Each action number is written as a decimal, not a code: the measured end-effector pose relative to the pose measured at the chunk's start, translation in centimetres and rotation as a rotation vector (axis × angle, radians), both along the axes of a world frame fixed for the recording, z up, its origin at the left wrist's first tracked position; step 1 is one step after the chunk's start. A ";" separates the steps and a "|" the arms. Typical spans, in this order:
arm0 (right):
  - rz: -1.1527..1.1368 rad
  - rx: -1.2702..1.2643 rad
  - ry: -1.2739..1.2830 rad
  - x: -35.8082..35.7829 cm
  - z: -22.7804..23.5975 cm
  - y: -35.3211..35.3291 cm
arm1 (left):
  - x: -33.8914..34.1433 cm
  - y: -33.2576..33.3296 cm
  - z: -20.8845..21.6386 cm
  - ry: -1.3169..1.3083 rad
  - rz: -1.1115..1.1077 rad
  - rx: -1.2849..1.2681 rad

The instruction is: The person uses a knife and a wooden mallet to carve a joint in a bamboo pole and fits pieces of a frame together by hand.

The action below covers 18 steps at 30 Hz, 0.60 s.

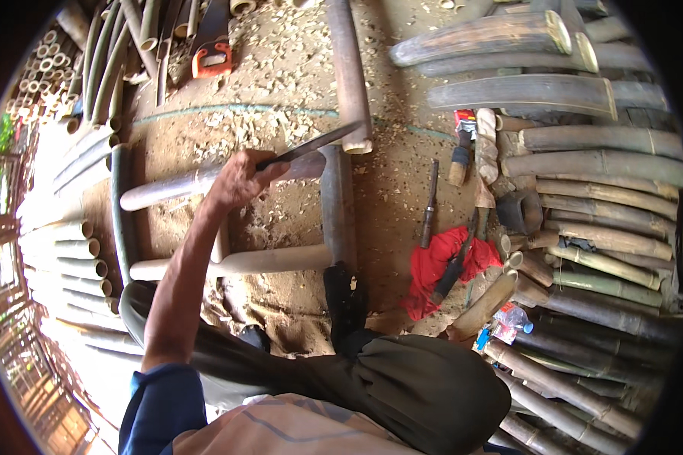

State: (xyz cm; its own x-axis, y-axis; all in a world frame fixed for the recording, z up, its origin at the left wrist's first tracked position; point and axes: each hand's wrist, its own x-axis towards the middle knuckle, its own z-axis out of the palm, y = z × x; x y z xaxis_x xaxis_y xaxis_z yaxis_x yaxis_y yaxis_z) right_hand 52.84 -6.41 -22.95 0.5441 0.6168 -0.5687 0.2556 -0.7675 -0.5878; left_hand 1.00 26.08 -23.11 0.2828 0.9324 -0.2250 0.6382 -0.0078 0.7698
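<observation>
My left hand (240, 179) is closed round the handle of a long, dark-bladed knife (315, 144). Its blade points right and slightly away, and the tip appears over or beside the lower end of a thick bamboo pole (349, 83). Whether blade and pole touch I cannot tell. Below the hand lies a frame of bamboo pieces, with a thick side piece (338, 201) on the right and a crosspiece (277, 260) nearer me. My forearm passes over part of this frame. No part of my right hand shows.
Bamboo poles (599, 140) are stacked along the right, with more bamboo lengths (76, 249) at left. A handsaw (212, 59) with an orange handle lies far left. Right of the frame are a red cloth (432, 265), another tool (430, 205) and a plastic bottle (514, 317). Shavings litter the ground.
</observation>
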 end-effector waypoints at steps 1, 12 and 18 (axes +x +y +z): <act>0.013 0.027 0.056 -0.8 2.1 0.5 | 0.6 0.8 -0.3 0.005 -0.063 0.033; 0.674 0.282 0.209 -13.7 -2.8 21.9 | -0.6 -4.3 -1.5 -0.282 0.350 -0.217; 0.701 0.369 0.081 -13.8 -5.5 26.2 | 0.8 -4.6 -1.7 -0.626 0.431 -0.456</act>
